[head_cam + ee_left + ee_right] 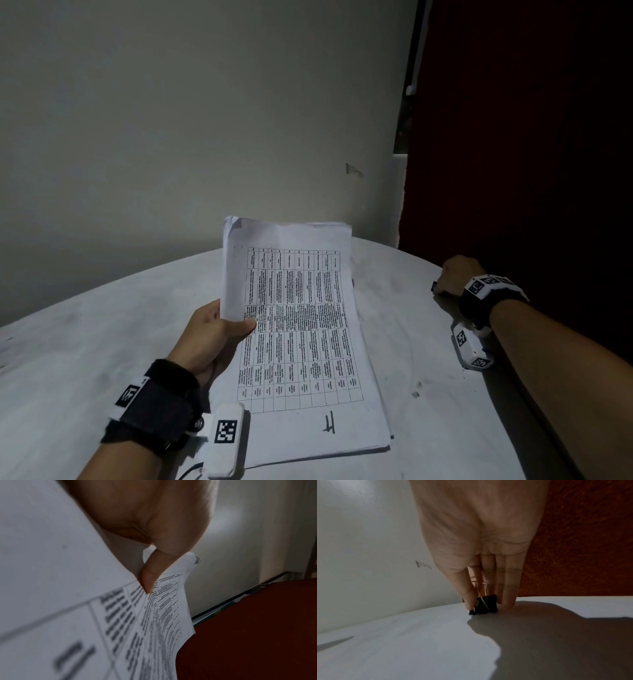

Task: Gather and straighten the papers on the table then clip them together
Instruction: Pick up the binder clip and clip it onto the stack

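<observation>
A stack of printed papers (301, 342), with a table of text on the top sheet, is held over the middle of the white table (102, 342). My left hand (239, 329) grips the stack's left edge, thumb (150, 577) on top and fingers hidden underneath. The far left corner of the papers (193, 559) is crumpled. At the table's far right edge my right hand (448, 279) pinches a small black binder clip (488, 605) that stands on the table, thumb (467, 596) on one side and fingers on the other. In the head view only a dark bit of the clip (434, 286) shows.
A pale wall (205, 120) stands close behind the round table. A dark red surface (531, 137) fills the right side beyond the table's edge. Small scraps (416, 394) lie on the table between the papers and my right arm.
</observation>
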